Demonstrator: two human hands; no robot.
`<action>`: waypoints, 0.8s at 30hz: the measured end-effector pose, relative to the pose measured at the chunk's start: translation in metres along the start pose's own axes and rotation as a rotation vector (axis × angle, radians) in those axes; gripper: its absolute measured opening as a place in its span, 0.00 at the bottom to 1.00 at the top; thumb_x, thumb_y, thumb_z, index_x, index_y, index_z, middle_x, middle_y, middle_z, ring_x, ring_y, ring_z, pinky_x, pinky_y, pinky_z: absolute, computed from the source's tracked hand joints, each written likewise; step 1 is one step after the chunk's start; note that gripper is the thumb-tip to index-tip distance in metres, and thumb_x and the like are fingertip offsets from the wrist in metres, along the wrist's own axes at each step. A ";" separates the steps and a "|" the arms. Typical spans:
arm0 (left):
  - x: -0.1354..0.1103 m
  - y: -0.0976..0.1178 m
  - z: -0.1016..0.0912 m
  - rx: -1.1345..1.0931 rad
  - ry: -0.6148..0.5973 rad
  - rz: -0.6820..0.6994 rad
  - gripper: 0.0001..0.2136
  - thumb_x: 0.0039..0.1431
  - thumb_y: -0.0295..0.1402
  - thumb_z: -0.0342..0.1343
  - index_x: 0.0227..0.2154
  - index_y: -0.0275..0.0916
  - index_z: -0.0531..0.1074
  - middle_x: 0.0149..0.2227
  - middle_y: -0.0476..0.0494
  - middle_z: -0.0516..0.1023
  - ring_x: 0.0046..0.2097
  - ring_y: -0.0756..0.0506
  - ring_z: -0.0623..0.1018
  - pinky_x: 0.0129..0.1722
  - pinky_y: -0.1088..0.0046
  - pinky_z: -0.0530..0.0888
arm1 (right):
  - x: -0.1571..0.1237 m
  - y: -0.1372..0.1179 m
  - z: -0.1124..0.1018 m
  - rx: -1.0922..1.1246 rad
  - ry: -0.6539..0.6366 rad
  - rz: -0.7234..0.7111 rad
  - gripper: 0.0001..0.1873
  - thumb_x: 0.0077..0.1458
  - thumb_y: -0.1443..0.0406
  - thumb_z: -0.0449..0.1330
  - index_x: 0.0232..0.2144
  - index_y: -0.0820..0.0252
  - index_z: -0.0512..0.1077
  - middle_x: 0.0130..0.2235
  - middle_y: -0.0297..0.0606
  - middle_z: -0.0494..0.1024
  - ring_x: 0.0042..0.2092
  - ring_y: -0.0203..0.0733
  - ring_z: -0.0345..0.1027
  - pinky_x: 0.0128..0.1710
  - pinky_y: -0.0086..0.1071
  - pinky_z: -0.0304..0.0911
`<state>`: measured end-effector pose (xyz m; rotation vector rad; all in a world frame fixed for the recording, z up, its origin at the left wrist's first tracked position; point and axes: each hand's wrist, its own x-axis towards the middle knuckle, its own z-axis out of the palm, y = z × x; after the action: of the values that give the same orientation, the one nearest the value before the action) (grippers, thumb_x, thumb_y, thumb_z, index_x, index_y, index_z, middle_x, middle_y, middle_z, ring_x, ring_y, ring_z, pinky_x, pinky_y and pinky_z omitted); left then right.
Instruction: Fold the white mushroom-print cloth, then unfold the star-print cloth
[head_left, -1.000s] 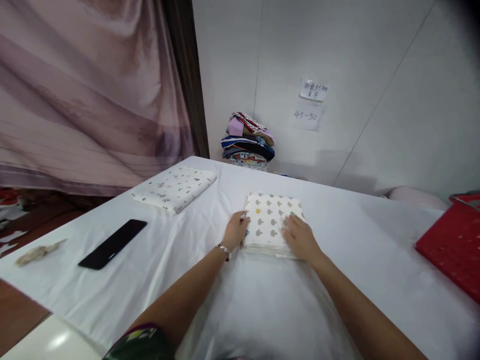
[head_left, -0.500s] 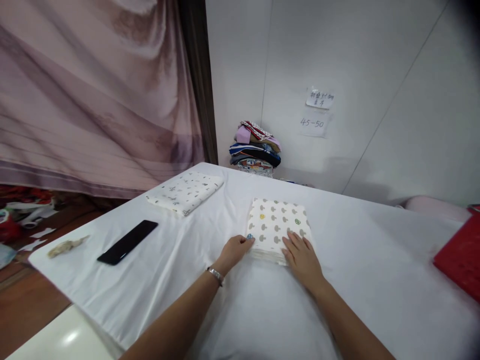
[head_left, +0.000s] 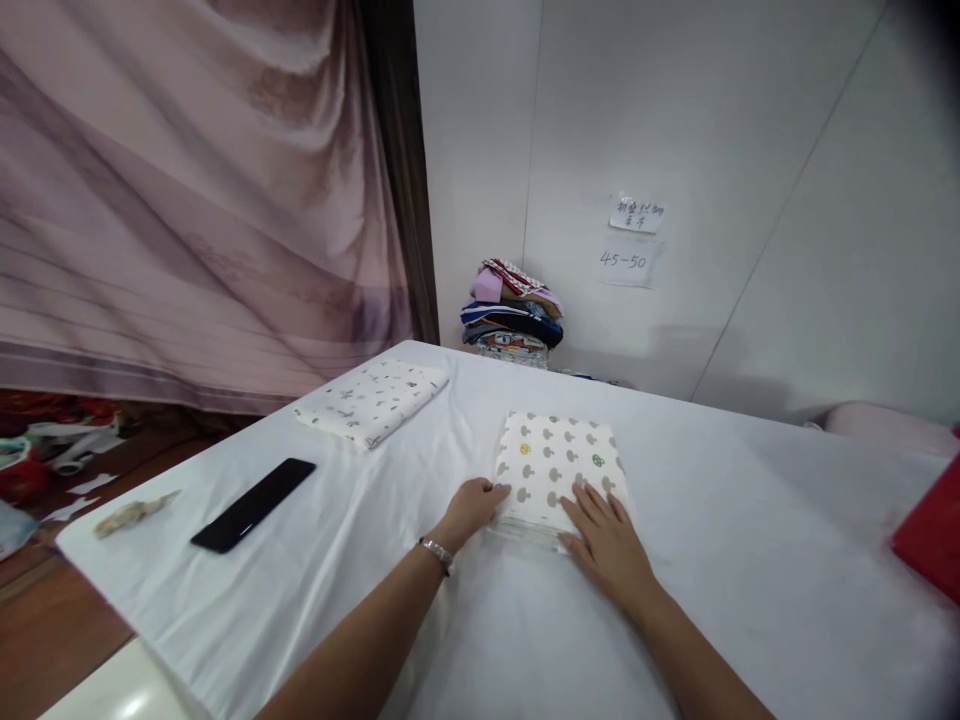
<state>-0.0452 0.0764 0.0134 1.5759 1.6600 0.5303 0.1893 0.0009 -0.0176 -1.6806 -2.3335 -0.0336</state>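
Note:
A white cloth printed with grey mushrooms [head_left: 555, 460], folded into a thick square, lies on the white-covered table. At its near left corner is my left hand [head_left: 475, 503], with the thumb and curled fingers closed on the edge. A bracelet circles that wrist. My right hand [head_left: 609, 540] rests flat on the near right part of the cloth, fingers stretched out. Layers of the fold show along the near side between both hands.
A second folded white cloth [head_left: 373, 400] lies at the far left of the table. Nearer are a black phone [head_left: 255, 503] and a small beige item [head_left: 133, 513]. Stacked clothes [head_left: 512, 312] stand behind the far edge. Something red [head_left: 934, 535] sits at the right.
The view has tilted up slightly, so everything sits a little lower. Both hands stay at the folded cloth, with hardly any shift against it.

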 end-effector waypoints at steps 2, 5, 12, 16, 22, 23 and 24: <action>0.009 0.007 0.000 0.000 0.018 0.003 0.20 0.54 0.50 0.46 0.26 0.37 0.70 0.24 0.47 0.74 0.27 0.49 0.72 0.25 0.76 0.64 | 0.000 0.000 0.001 -0.002 0.004 0.001 0.28 0.61 0.50 0.41 0.59 0.52 0.58 0.63 0.39 0.54 0.64 0.49 0.44 0.60 0.49 0.40; 0.020 0.014 0.004 0.038 0.066 0.010 0.17 0.57 0.46 0.46 0.33 0.36 0.70 0.32 0.44 0.77 0.33 0.47 0.75 0.30 0.76 0.66 | 0.000 -0.001 0.000 -0.005 0.012 0.004 0.28 0.61 0.50 0.42 0.59 0.52 0.58 0.63 0.39 0.54 0.64 0.49 0.44 0.60 0.49 0.41; 0.019 0.012 0.015 0.214 0.169 0.037 0.12 0.60 0.39 0.44 0.42 0.38 0.65 0.36 0.39 0.76 0.41 0.43 0.76 0.37 0.71 0.66 | 0.000 -0.001 -0.001 0.000 0.003 -0.027 0.28 0.61 0.51 0.42 0.59 0.52 0.58 0.63 0.38 0.54 0.63 0.48 0.44 0.60 0.48 0.41; 0.017 0.011 0.012 0.261 0.184 0.052 0.15 0.59 0.41 0.45 0.44 0.39 0.64 0.39 0.38 0.76 0.44 0.42 0.75 0.40 0.70 0.66 | 0.000 -0.001 -0.004 0.014 -0.025 -0.014 0.29 0.61 0.50 0.40 0.59 0.54 0.58 0.63 0.38 0.53 0.64 0.48 0.43 0.61 0.47 0.40; 0.027 0.015 0.007 0.258 0.141 0.017 0.19 0.57 0.41 0.47 0.48 0.36 0.63 0.43 0.35 0.76 0.47 0.40 0.74 0.42 0.68 0.66 | 0.000 -0.002 -0.007 0.047 -0.069 -0.015 0.33 0.57 0.47 0.46 0.60 0.55 0.56 0.64 0.42 0.51 0.64 0.51 0.40 0.61 0.49 0.36; 0.029 0.016 0.005 0.248 0.123 0.011 0.20 0.56 0.41 0.48 0.48 0.35 0.63 0.43 0.34 0.76 0.47 0.40 0.74 0.42 0.69 0.67 | 0.001 -0.003 -0.008 0.052 -0.077 -0.017 0.34 0.56 0.47 0.48 0.60 0.55 0.56 0.64 0.42 0.50 0.65 0.51 0.40 0.61 0.49 0.36; 0.031 0.017 0.004 0.237 0.109 0.007 0.20 0.56 0.41 0.48 0.48 0.35 0.63 0.44 0.34 0.75 0.47 0.40 0.74 0.42 0.69 0.67 | 0.001 -0.003 -0.010 0.057 -0.087 -0.017 0.34 0.55 0.49 0.50 0.60 0.56 0.55 0.64 0.42 0.50 0.65 0.51 0.39 0.61 0.49 0.36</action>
<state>-0.0295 0.1084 0.0158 1.7487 1.8556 0.4424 0.1885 -0.0007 -0.0078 -1.6672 -2.3877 0.1036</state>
